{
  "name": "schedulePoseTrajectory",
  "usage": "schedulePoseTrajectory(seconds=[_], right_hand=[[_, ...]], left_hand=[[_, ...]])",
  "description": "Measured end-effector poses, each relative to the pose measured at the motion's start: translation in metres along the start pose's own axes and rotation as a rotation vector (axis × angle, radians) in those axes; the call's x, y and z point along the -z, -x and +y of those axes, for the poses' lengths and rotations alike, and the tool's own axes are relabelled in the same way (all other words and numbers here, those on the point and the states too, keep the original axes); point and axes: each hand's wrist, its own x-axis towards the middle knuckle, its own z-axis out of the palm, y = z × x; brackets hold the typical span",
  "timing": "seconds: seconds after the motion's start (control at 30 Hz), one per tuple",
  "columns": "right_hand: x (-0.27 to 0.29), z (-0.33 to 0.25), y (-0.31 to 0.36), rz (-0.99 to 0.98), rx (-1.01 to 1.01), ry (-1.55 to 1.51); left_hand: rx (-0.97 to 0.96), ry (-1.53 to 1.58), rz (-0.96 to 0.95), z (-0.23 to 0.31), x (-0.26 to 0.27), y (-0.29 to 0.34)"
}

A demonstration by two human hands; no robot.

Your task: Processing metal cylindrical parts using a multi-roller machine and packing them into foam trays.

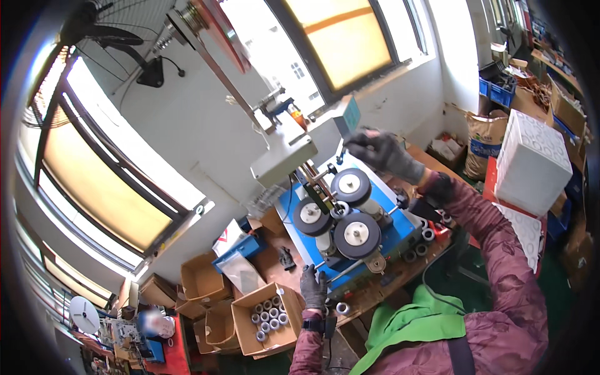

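A blue-topped winding machine [294, 215] stands before me on the bench. Its black rollers [357, 235] with pale hubs surround a small grey ring [340, 209]. My right hand [384, 153], in a dark grey glove, is raised at the far side with curled fingers. Their tips are close to a white lever [340, 152]; whatever they grip is too small to make out. My left hand [313, 289], gloved too, is at the machine's near left corner, fingers stretched toward a metal rod [347, 273]. Contact with the rod is unclear. Just right of this hand sits a wound ring [342, 308].
An open cardboard box [247, 340] beside my left hand holds several wound rings [264, 326]. More boxes [203, 275] and a blue tray [247, 247] stand farther left. Above the rollers projects a grey machine head [284, 161]. At right are white foam blocks [534, 162] and a sack [484, 140].
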Motion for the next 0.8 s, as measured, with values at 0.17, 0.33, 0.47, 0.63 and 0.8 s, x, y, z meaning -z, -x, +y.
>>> schedulePoseTrajectory(seconds=[0.17, 0.33, 0.47, 0.63, 0.8], right_hand=[[-0.038, -0.046, -0.085, 0.000, 0.047, -0.214], [-0.043, -0.028, -0.100, 0.042, 0.113, -0.345], [-0.013, -0.026, -0.087, -0.212, 0.052, -0.194], [-0.014, -0.019, -0.077, -0.360, -0.108, -0.175], [-0.042, -0.013, -0.036, -0.369, 0.032, -0.136]], left_hand=[[0.150, 0.269, 0.046, 0.031, 0.036, -0.009], [0.259, 0.328, 0.091, 0.046, 0.063, -0.001], [0.298, 0.335, 0.168, 0.050, 0.077, 0.011], [0.173, 0.341, 0.179, 0.093, 0.083, -0.016], [0.195, 0.483, 0.075, 0.139, 0.071, -0.038]])
